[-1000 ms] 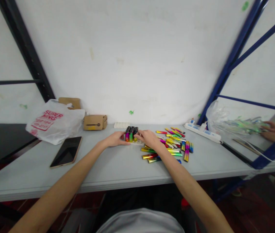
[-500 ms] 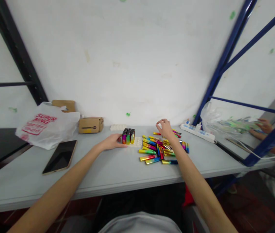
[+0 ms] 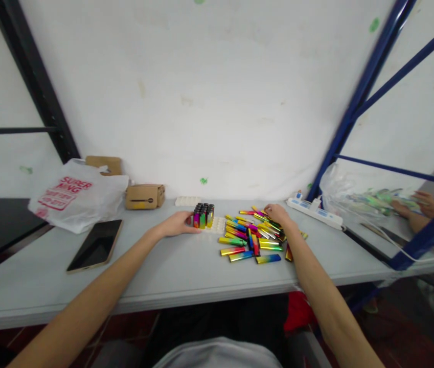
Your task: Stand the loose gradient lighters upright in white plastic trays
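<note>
A block of upright lighters (image 3: 203, 217) with black tops and shiny rainbow bodies stands at the left end of a white holed tray (image 3: 219, 225). My left hand (image 3: 180, 224) is closed around that end, thumb low in front and fingers at the lighters' left side. To the right lies a loose heap of metallic multicoloured lighters (image 3: 253, 237), pointing many ways. At the heap's far right edge is my right hand (image 3: 278, 214), palm down with its fingers curled among the lighters. Whatever lies between those fingertips is hidden.
Behind are another white tray (image 3: 188, 201) and a cardboard box (image 3: 145, 197). At left lie a phone (image 3: 96, 245) and a plastic bag (image 3: 81, 194). A power strip (image 3: 314, 212) sits by the blue frame (image 3: 349, 122); another person's hands (image 3: 412, 207) are beyond it.
My right hand has moved right and down, from above the heap with fingers apart to its right edge with fingers curled. My left hand stays at the tray. The view shifts slightly.
</note>
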The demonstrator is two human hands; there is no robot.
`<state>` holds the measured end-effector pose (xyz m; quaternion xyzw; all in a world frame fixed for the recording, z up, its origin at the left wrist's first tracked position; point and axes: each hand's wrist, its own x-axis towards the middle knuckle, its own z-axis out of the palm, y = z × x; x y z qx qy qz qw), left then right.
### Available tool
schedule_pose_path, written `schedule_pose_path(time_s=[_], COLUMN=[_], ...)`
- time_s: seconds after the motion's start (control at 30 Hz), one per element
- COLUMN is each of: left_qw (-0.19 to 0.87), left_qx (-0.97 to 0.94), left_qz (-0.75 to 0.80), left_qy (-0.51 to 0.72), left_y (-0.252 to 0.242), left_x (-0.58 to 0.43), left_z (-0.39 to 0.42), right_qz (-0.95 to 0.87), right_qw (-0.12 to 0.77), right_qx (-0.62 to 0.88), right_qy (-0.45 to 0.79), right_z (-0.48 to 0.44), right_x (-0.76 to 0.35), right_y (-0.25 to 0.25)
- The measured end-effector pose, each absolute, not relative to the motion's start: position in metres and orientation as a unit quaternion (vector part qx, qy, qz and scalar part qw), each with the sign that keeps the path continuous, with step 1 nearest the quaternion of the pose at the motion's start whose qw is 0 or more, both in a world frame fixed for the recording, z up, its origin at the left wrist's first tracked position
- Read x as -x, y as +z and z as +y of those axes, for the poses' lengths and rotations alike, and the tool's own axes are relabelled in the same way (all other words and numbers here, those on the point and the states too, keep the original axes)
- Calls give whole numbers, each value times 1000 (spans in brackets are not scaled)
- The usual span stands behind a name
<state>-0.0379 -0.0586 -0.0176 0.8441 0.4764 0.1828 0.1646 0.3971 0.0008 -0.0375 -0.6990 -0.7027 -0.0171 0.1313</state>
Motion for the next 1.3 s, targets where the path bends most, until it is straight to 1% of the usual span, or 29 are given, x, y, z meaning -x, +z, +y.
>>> schedule_pose_path(time_s=[0.1,0.33,0.5,0.6,0.7,0.77,0.83,1.0,1.1,1.17,1.3], left_qw=[161,173,171,167,170,167,165,167,163,159,154], left_qx=[-845,-849,-844,-843,-844,-847,-849,-848,-848,-849,-851], left_qz=[476,463,471,474,474,472,470,469,470,469,473], left_qy=[184,185,189,192,185,179,180,180,184,183,169], left_y=[-17,-19,-19,-19,-19,-19,-19,-19,-20,-20,-19], left_x=[38,38,38,38,39,39,39,39,38,38,38], left_z=[-59,-57,-57,-58,-59,-59,-60,-60,-59,-59,-59], right_qz=[-722,-765,-745,-726,-747,-765,-770,-728,-736,-736,-691], right_qw=[146,229,345,397,380,360,361,444,457,457,461], right_qx=[676,595,550,505,440,406,387,424,396,371,325], right_qy=[6,92,151,245,324,346,355,304,304,334,453], right_z=[-2,-12,-23,-35,-49,-55,-58,-50,-47,-50,-58], right_x=[-396,-394,-379,-359,-332,-311,-291,-254,-248,-248,-246], right_y=[-35,-27,-18,-7,9,18,23,9,-4,-8,-10])
